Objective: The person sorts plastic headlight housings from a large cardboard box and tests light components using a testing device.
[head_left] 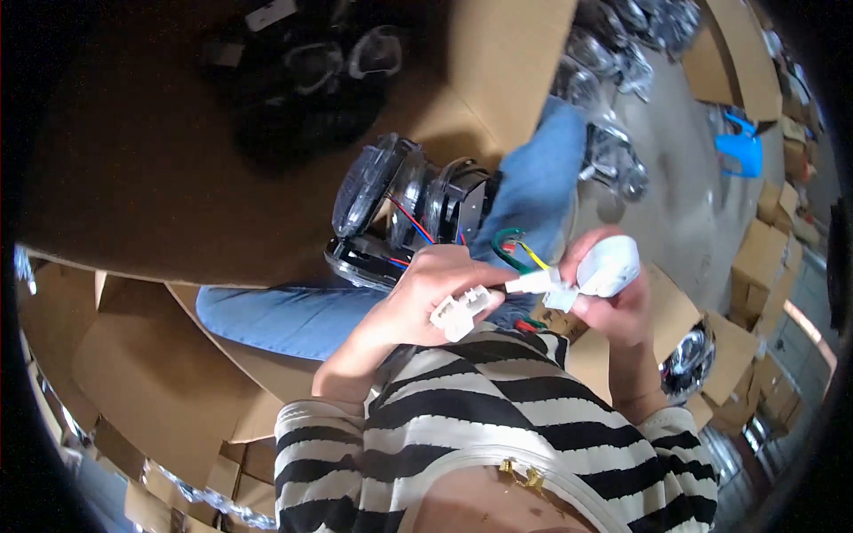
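My left hand [422,293] is closed on a white plastic wire connector [458,314], whose open sockets show below the fingers. Its fingertips also reach a second white connector [536,282] between the two hands. Green and yellow wires [513,250] loop up by that connector. In my right hand [626,313] is a smooth white rounded piece [609,266], gripped at its sides; its exact kind I cannot tell. A small pale block [560,298] sits at the right fingertips, against the second connector. Beyond the left hand, black lamp-like units [369,191] in clear plastic trail red and blue wires.
A large cardboard box [506,62] stands ahead, with dark wrapped units [342,62] in its shadow. More plastic-wrapped units [613,160] lie on the grey floor to the right. A blue plastic stool [739,147] and stacked cartons [760,258] are farther right.
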The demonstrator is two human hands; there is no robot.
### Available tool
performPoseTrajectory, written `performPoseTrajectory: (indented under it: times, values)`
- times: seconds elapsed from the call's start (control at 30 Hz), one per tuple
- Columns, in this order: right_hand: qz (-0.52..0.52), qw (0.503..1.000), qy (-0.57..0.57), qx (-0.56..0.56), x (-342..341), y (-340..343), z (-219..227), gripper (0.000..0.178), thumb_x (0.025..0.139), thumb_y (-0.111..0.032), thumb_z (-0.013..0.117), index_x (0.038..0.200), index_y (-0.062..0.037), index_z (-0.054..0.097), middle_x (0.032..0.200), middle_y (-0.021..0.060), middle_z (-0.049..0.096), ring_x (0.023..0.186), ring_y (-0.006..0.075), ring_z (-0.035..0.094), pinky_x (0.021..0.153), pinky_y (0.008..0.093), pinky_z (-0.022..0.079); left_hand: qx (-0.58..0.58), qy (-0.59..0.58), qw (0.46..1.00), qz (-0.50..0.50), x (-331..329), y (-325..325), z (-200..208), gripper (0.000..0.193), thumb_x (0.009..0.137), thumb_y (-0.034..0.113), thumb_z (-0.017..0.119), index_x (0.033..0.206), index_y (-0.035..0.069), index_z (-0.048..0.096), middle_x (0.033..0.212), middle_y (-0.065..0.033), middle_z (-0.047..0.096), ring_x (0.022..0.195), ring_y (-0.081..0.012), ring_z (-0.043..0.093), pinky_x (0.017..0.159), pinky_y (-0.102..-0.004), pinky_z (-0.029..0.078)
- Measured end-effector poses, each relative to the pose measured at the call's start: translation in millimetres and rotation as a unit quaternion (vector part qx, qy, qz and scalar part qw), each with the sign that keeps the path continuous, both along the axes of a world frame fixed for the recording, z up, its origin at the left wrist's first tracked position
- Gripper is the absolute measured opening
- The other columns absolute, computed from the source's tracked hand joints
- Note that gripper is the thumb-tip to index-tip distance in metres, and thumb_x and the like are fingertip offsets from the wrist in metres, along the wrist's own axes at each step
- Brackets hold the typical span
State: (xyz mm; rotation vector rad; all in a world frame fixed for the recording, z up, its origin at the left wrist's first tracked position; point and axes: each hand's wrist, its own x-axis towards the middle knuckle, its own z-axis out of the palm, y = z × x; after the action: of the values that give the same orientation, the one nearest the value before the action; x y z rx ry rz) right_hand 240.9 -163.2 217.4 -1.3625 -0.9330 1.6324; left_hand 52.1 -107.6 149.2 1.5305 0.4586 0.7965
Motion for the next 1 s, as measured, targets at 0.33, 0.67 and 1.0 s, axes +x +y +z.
performPoseTrajectory:
  times: [0.33,0.67,1.0]
  values:
    - [-0.026,0.997,0.043,0.062,33.0,-8.8,8.7,0.035,0.058,0.002,0.052,0.091,-0.0003,0.043,0.082,0.0060,0.046,0.074,0.0122,0.046,0.067,0.0239,0.037,-0.088,-0.004,0.978,-0.189,22.3,4.8,8.3,0.012,0.073,0.011,0.050,0.070,0.003,0.059,0.060,-0.0077,0.055,0.046,-0.0195,0.048,0.043,-0.0279,0.036]
    - [0.125,0.984,-0.111,0.058,40.4,-25.2,15.6,0.033,0.058,-0.003,0.051,0.090,-0.0020,0.041,0.081,0.0059,0.045,0.073,0.0115,0.045,0.064,0.0232,0.036,-0.125,-0.001,0.956,-0.267,27.7,0.4,9.6,0.011,0.075,0.011,0.050,0.072,0.004,0.057,0.059,-0.0076,0.055,0.050,-0.0192,0.052,0.047,-0.0260,0.040]
    - [-0.063,0.988,-0.129,0.053,45.7,-58.4,2.3,0.036,0.060,-0.016,0.051,0.091,-0.0028,0.039,0.076,0.0061,0.041,0.067,0.0115,0.038,0.055,0.0198,0.030,-0.111,0.033,0.970,-0.214,56.5,-38.5,2.8,0.010,0.071,0.010,0.050,0.079,0.010,0.056,0.064,-0.0111,0.054,0.058,-0.0257,0.053,0.052,-0.0318,0.040]
